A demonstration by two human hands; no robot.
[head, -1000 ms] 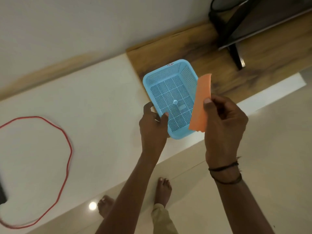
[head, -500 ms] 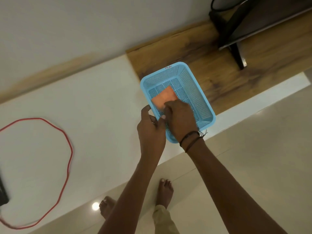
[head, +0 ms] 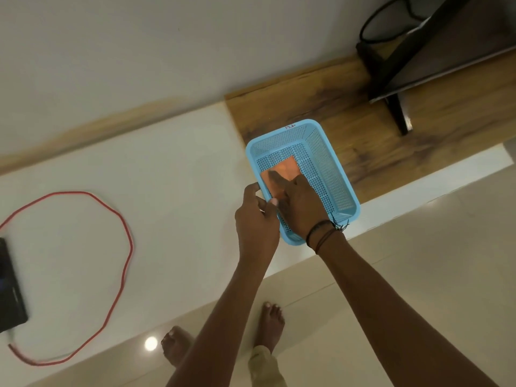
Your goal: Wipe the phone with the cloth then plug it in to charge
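A white counter (head: 167, 191) is stretching out to the left of both hands, and a wooden shelf (head: 349, 113) is lying beyond them, running away to the right. A dark stand (head: 413, 57) is sitting on that wood, well beyond the right hand. Below the hands, pale floor tiles (head: 418, 275) are showing, with the person's two bare feet (head: 268, 325) standing on them.

A blue perforated basket (head: 329, 174) is resting where the counter meets the wood, directly under the right hand. The left hand (head: 255, 224) is gripping the basket's near left rim, thumb and fingers pinching the edge. The right hand (head: 300, 202) is reaching inside the basket, fingers spread flat and pressing down on the orange cloth (head: 290, 167), which is lying on the basket floor just beyond the fingertips; the hand is open rather than closed around anything. Two dark bands (head: 321, 236) are circling the right wrist.

Far to the left of the left hand, a red cable (head: 122, 227) is curving in a wide loop on the counter. At the far left edge, well away from both hands, the phone (head: 9, 291) is lying flat on the counter, dark and partly cut off by the frame. The cable's end is lying near it; whether it is plugged in cannot be told.
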